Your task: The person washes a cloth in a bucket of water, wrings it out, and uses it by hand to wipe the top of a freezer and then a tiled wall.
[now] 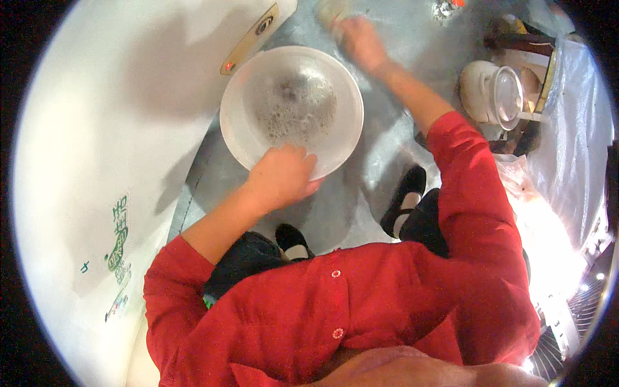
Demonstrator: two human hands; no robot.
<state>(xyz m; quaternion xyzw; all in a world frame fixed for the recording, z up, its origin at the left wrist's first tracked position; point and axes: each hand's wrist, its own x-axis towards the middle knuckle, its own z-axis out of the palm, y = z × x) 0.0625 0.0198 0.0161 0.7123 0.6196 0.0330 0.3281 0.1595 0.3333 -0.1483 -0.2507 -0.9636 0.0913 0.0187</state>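
A round whitish plastic basin point(234, 140) stands before me with foamy water point(295, 113) in it. My left hand point(285, 176) grips its near rim, the fingers over the edge and the thumb outside. Beyond the basin, up and to the right, my right hand point(360, 42) is stretched out. Its fingers are closed on a pale yellowish object point(331, 10), too blurred to identify, at the upper edge of the view. My two shoes show on the grey floor point(333, 213) below the basin.
A large white appliance point(96, 145) with a control strip point(250, 38) and a red light fills the left side. On the right are a white lidded container point(478, 92), a clear plastic sheet point(570, 145) and a fan point(546, 341).
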